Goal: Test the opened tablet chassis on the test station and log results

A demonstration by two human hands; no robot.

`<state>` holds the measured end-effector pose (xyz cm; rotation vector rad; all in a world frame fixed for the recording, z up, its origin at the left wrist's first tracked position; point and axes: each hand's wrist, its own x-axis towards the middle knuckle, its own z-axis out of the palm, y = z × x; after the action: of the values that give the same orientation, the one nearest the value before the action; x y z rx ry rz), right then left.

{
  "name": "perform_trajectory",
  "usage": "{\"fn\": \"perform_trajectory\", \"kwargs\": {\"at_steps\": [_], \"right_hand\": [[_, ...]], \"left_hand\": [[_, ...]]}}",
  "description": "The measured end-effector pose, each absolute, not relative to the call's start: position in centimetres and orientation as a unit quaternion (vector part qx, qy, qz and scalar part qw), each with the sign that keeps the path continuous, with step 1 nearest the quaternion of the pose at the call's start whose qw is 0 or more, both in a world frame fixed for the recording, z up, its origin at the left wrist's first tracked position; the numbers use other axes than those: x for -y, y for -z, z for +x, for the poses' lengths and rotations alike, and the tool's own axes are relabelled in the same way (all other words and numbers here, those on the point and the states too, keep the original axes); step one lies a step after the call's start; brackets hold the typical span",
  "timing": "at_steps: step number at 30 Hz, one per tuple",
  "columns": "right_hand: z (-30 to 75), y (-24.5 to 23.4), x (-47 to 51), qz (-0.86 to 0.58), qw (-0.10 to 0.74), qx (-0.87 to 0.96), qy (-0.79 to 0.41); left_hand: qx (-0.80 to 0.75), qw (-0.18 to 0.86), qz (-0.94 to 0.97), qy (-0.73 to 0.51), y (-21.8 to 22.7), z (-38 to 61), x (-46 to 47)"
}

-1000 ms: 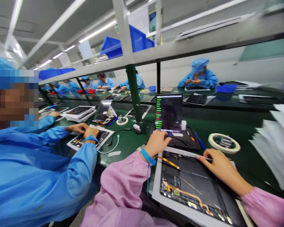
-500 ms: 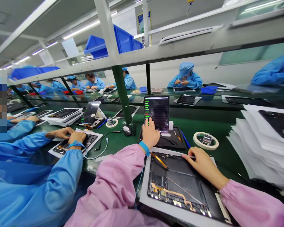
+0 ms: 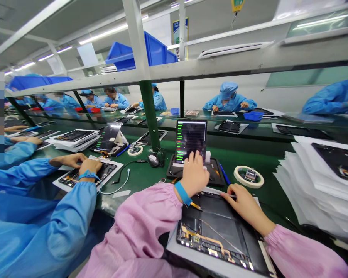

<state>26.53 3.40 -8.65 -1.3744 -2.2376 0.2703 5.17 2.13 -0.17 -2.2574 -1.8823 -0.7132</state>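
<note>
Right now, the person's right hand (image 3: 247, 208) is gripping a thin pale stick (image 3: 228, 195) between thumb and fingertips, just above the upper edge of an opened tablet housing (image 3: 217, 235). That housing is lying on a white pad (image 3: 174, 249), with gold flex cables (image 3: 204, 240) running across its dark interior. The left hand (image 3: 195, 173) is staying relaxed, gripping nothing, its fingers reaching to the lower edge of a lit tablet (image 3: 190, 141); whether they are touching the screen I cannot tell. A blue wrist strap (image 3: 182, 193) is circling that wrist. The lit tablet is standing upright in a black tray (image 3: 195, 173), showing green bars down its left side. To the right, a blue pen (image 3: 224, 173) is lying beside the tray, and a tape roll (image 3: 248, 177) is sitting on the green bench (image 3: 275, 200) near a tall stack of white sheets (image 3: 315, 185). On the left, a co-worker's hands (image 3: 88, 164) are resting on another opened tablet (image 3: 87, 175). Farther off, more workers in blue gowns are sitting along the facing bench, under blue bins (image 3: 142, 54).
</note>
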Motion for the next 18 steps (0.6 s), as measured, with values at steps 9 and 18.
{"fn": "perform_trajectory", "kwargs": {"at_steps": [9, 18], "right_hand": [[27.0, 8.8, -3.9, -0.488, 0.248, 0.830, -0.107], [27.1, 9.8, -6.3, -0.465, 0.233, 0.845, -0.123]], "left_hand": [[0.548, -0.030, -0.819, 0.170, 1.8, 9.6, 0.6], [0.530, 0.018, -0.820, 0.217, 3.4, 8.5, -1.7]]}}
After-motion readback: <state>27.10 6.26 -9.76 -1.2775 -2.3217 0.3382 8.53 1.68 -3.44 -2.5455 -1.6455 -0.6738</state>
